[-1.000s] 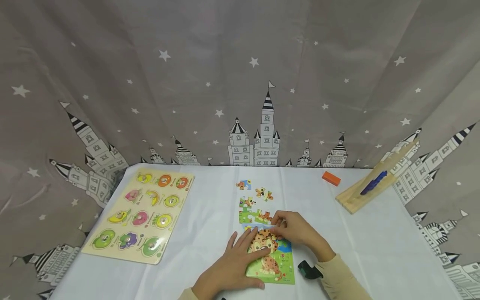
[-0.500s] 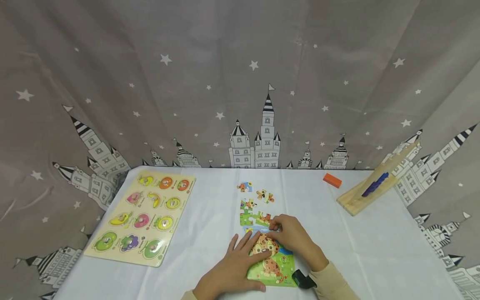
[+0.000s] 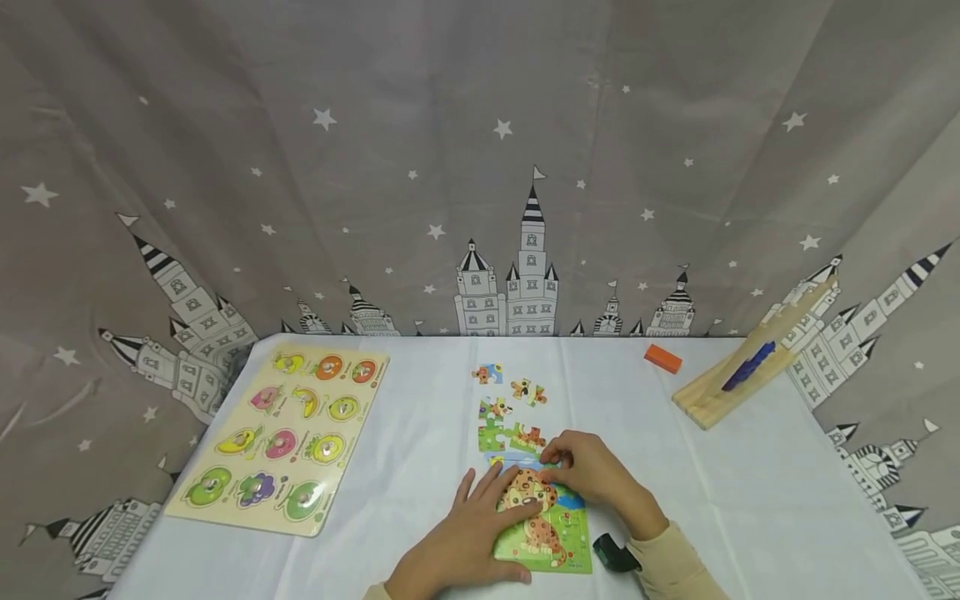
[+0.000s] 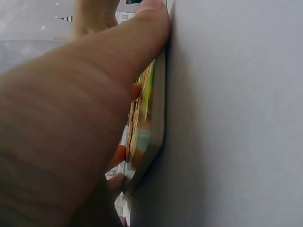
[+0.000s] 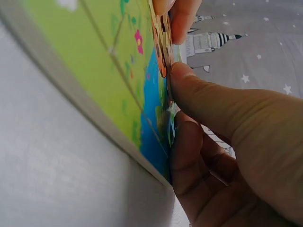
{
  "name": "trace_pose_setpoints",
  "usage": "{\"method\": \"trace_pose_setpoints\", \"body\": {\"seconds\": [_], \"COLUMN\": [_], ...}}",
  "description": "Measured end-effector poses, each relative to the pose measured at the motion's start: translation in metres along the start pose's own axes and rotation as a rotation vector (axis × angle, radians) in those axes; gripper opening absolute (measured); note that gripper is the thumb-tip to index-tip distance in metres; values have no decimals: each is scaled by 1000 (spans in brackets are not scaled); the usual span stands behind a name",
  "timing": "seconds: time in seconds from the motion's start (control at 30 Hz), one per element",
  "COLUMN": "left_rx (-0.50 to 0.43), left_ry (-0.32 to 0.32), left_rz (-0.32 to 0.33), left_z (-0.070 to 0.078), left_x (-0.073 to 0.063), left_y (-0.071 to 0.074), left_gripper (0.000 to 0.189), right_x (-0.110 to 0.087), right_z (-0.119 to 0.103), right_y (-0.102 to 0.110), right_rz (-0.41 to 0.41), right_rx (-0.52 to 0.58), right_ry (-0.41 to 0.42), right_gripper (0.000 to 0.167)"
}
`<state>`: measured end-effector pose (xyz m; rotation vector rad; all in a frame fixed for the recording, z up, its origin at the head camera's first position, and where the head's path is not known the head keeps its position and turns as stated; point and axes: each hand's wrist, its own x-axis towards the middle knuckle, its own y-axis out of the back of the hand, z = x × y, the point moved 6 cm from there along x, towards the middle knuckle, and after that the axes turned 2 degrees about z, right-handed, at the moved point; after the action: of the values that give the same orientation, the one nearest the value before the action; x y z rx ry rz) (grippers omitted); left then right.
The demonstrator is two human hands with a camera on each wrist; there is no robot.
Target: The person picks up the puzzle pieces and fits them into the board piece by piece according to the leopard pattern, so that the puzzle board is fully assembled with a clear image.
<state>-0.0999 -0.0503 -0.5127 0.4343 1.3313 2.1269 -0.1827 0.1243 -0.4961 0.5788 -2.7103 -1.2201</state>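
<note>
A jigsaw puzzle of a spotted leopard cub (image 3: 543,542) lies in its tray near the front of the table. My left hand (image 3: 468,533) rests across its left side, fingers spread, thumb along the lower edge. In the left wrist view the thumb (image 4: 142,33) lies over the board's edge. My right hand (image 3: 596,475) is at the puzzle's upper right, thumb and curled fingers pinching a jigsaw piece (image 5: 170,130) against the board. The hand hides most of that piece. Several loose jigsaw pieces (image 3: 492,437) lie just beyond the tray.
A wooden fruit peg board (image 3: 292,433) lies at the left. At the back right are an orange block (image 3: 663,358) and a wooden stand (image 3: 712,396) with a blue mark on it. A starry curtain (image 3: 375,208) hangs behind the white table (image 3: 420,400).
My right hand has shifted slightly at the puzzle's upper right, its wrist lowering and then edging outward. The left hand keeps its place. Loose pieces look unmoved; the view tilts slightly.
</note>
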Motion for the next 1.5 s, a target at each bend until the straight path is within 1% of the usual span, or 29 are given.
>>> {"method": "trace_pose_setpoints", "body": {"seconds": [0.27, 0.43, 0.7, 0.93, 1.17, 1.23, 1.3, 1.37, 1.43, 1.5], "left_rx": [8, 20, -3, 16, 24, 18, 13, 7, 5, 9], "left_ry": [5, -5, -12, -9, -9, -5, -1, 1, -6, -16], "left_rz": [-13, 2, 26, 11, 9, 1, -8, -21, -24, -25], "left_z": [-2, -2, -2, -3, -5, -5, -4, -3, -3, -2], "left_x": [0, 0, 0, 0, 0, 1, 1, 1, 1, 1], "left_y": [0, 0, 1, 2, 1, 1, 1, 0, -1, -2], "left_gripper": [82, 83, 82, 82, 82, 82, 82, 82, 82, 82], "right_x": [2, 2, 2, 2, 6, 13, 24, 40, 57, 72], "right_z": [0, -2, -1, -4, -7, -4, 3, 9, 16, 19], "right_y": [-2, -1, -2, -1, 1, 5, 12, 21, 27, 30], "right_rz": [15, 24, -2, 1, -32, -33, -16, 17, 57, 83], "right_rx": [14, 12, -12, -25, -29, -30, -37, -51, -91, -143], "right_ry": [-14, -16, -41, -19, -15, -20, -34, -53, -70, -70], "right_gripper": [14, 12, 12, 12, 11, 11, 14, 24, 35, 46]}}
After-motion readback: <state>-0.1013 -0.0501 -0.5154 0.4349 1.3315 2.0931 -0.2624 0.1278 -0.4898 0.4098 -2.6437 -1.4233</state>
